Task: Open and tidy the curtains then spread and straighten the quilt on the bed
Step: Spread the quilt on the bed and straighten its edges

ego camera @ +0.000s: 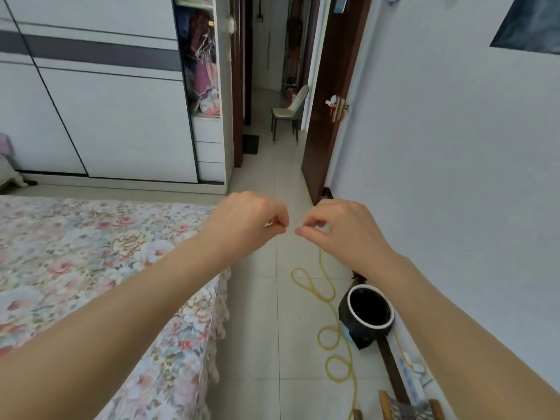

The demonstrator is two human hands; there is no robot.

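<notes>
A floral cover (91,262) lies flat over the bed at the left, its fringed edge hanging down the near side. Both my arms stretch forward over the bed's corner and the floor. My left hand (248,219) has its fingers curled in, thumb pinched against the forefinger. My right hand (336,225) is pinched the same way, a small gap apart from the left. I see nothing held in either hand. No curtains are in view.
A white sliding wardrobe (106,116) stands beyond the bed. A dark door (327,131) is open onto a hallway with a chair (291,113). On the tiled floor by the right wall are a black bin (368,316) and a looping yellow cord (330,334).
</notes>
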